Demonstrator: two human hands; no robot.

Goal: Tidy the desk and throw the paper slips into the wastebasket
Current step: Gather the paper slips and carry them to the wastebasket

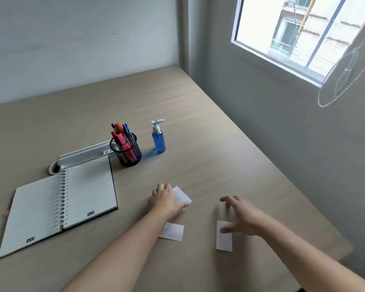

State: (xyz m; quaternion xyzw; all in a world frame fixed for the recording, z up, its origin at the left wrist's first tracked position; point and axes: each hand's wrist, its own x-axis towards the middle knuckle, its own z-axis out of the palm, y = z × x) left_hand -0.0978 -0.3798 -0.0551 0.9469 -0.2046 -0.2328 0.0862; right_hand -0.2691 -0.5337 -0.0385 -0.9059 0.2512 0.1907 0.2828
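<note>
Three white paper slips lie on the wooden desk (198, 127). My left hand (167, 200) rests on the far slip (181, 196), fingers closed over its left part. A second slip (173, 231) lies flat just right of my left forearm. My right hand (242, 216), blurred and with fingers spread, hovers over the top of the third slip (224, 239), which lies lengthwise near the desk's right side. No wastebasket is in view.
An open spiral notebook (57, 207) lies at the left. Behind it are a black mesh pen holder (126, 152) with markers, a blue sanitizer pump bottle (159, 139) and a white cable tray (82, 154). The desk's right edge runs beside the wall under a window.
</note>
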